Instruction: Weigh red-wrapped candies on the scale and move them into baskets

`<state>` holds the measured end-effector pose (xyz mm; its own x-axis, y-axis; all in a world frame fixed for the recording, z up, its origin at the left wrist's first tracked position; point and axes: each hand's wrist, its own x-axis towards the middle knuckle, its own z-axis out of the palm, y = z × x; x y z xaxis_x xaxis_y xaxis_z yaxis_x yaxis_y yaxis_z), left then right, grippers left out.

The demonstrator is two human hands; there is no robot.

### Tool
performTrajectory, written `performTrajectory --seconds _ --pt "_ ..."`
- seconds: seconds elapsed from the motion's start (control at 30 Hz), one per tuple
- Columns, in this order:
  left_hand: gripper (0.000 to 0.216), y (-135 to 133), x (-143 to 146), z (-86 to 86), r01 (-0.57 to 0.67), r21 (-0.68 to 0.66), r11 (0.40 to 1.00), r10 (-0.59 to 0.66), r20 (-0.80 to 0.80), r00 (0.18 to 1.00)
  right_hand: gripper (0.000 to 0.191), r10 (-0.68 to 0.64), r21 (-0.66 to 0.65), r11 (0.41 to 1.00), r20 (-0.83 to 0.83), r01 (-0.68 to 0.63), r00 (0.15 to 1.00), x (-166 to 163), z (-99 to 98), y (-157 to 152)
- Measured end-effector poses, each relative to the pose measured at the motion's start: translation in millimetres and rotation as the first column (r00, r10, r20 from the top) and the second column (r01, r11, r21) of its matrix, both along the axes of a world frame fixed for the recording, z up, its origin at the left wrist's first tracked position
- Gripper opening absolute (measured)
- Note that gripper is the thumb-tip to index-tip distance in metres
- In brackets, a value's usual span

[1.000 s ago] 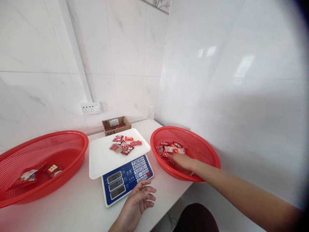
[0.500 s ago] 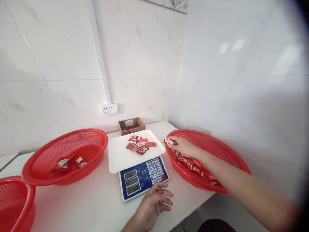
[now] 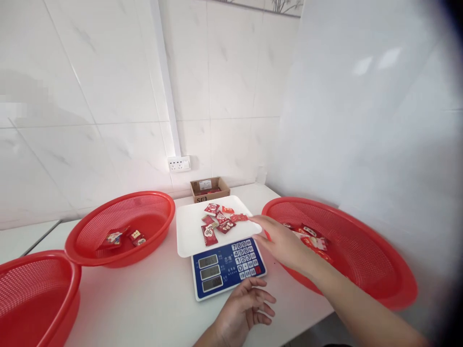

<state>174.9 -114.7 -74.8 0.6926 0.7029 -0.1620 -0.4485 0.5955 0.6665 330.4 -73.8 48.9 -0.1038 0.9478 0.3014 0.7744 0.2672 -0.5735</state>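
Several small red candy packets (image 3: pixel 226 225) lie in a loose group on the white tray of a weighing scale (image 3: pixel 186 241). My right hand (image 3: pixel 280 241) hovers at the tray's right edge, fingers apart, with nothing visible in it. Beneath its forearm is a red basket (image 3: pixel 372 246) holding more red and pink packets (image 3: pixel 313 238). My left hand (image 3: pixel 248 308) is half curled just in front of the scale's blue keypad panel (image 3: pixel 231 265); its fingers are spread and it holds nothing.
At the left stand two red baskets: one (image 3: pixel 87 253) has a few packets (image 3: pixel 123 237) in it, the nearer one (image 3: pixel 68 303) is cut off by the frame. A small cardboard box (image 3: pixel 210 190) sits behind the scale, near the tiled wall and a socket (image 3: pixel 180 164).
A red packet that was in my right hand now lies at the front of the group on the tray. That hand has opened. The view has turned slightly left.
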Motion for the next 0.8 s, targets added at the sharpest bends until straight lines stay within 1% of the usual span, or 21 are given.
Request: performTrajectory --seconds 0.07,0.1,0.13,0.2,0.23,0.27,0.3,0.33,0.4,0.47,0.53,0.57,0.63,0.67,0.7,0.73,0.77,0.8 --pt "0.032 -1.4 1.3 0.3 0.011 0.015 1.000 -0.011 0.002 1.000 0.033 -0.087 0.033 0.995 -0.056 0.089 0.995 10.9 -14.4 -28.7" --pt "0.033 -2.3 2.0 0.4 0.017 0.026 1.000 -0.017 0.000 1.000 0.032 -0.116 0.028 0.993 -0.088 0.119 0.989 15.2 -24.9 -42.6" --pt "0.033 -3.3 2.5 0.5 0.022 0.041 0.999 -0.022 -0.006 1.000 0.031 -0.153 0.027 0.987 -0.131 0.158 0.979 18.1 -37.6 -55.6" --pt "0.027 -5.9 2.9 -0.1 0.048 0.101 0.994 -0.044 -0.043 0.998 0.030 -0.232 -0.027 0.972 -0.219 0.232 0.948 19.8 -67.8 -77.6" --pt "0.023 -7.6 2.6 -0.7 0.094 0.151 0.984 -0.081 -0.085 0.993 0.030 -0.264 -0.061 0.964 -0.246 0.257 0.933 18.7 -83.7 -85.8" --pt "0.019 -9.4 1.9 -1.3 0.166 0.209 0.964 -0.137 -0.147 0.980 0.030 -0.298 -0.108 0.954 -0.268 0.279 0.916 16.8 -98.9 -92.1" --pt "0.015 -11.6 0.9 -1.8 0.256 0.264 0.930 -0.200 -0.223 0.954 0.030 -0.318 -0.164 0.946 -0.291 0.281 0.902 14.5 -112.3 -96.4" --pt "0.013 -13.8 -0.4 -1.6 0.352 0.312 0.882 -0.258 -0.305 0.917 0.030 -0.329 -0.209 0.939 -0.315 0.273 0.890 12.1 -122.9 -98.9" --pt "0.013 -18.7 -3.0 1.5 0.513 0.384 0.767 -0.336 -0.441 0.832 0.029 -0.331 -0.266 0.932 -0.356 0.244 0.874 8.8 -135.0 -99.4" --pt "0.019 -23.3 -4.7 9.6 0.593 0.456 0.664 -0.347 -0.514 0.784 0.030 -0.315 -0.282 0.936 -0.391 0.213 0.865 7.8 -136.5 -95.9" --pt "0.025 -26.6 -5.5 22.0 0.626 0.523 0.578 -0.321 -0.560 0.764 0.030 -0.288 -0.281 0.943 -0.428 0.176 0.857 8.5 -134.0 -90.1" --pt "0.028 -27.4 -6.2 29.1 0.625 0.558 0.546 -0.285 -0.578 0.765 0.031 -0.274 -0.276 0.948 -0.451 0.159 0.850 9.0 -133.6 -86.7" --pt "0.032 -25.6 -9.3 43.4 0.588 0.638 0.497 -0.157 -0.600 0.784 0.032 -0.247 -0.253 0.959 -0.513 0.130 0.822 10.2 -138.0 -79.9" --pt "0.032 -22.7 -12.4 50.4 0.555 0.683 0.474 -0.063 -0.603 0.795 0.034 -0.239 -0.244 0.962 -0.548 0.120 0.802 10.8 -142.9 -77.0" --pt "0.031 -18.2 -16.7 57.2 0.519 0.729 0.447 0.059 -0.602 0.796 0.036 -0.236 -0.242 0.964 -0.581 0.111 0.779 11.4 -149.2 -74.8" --pt "0.029 -12.0 -22.3 64.1 0.487 0.772 0.409 0.201 -0.597 0.777 0.038 -0.240 -0.248 0.963 -0.610 0.105 0.756 12.1 -156.3 -73.3" --pt "0.027 -4.3 -28.9 70.9 0.471 0.804 0.363 0.352 -0.586 0.730 0.040 -0.250 -0.263 0.959 -0.629 0.100 0.736 12.8 -163.5 -72.6" --pt "0.025 4.8 -36.5 77.9 0.473 0.824 0.310 0.509 -0.565 0.649 0.041 -0.263 -0.283 0.954 -0.638 0.097 0.724 13.6 -170.1 -72.8"
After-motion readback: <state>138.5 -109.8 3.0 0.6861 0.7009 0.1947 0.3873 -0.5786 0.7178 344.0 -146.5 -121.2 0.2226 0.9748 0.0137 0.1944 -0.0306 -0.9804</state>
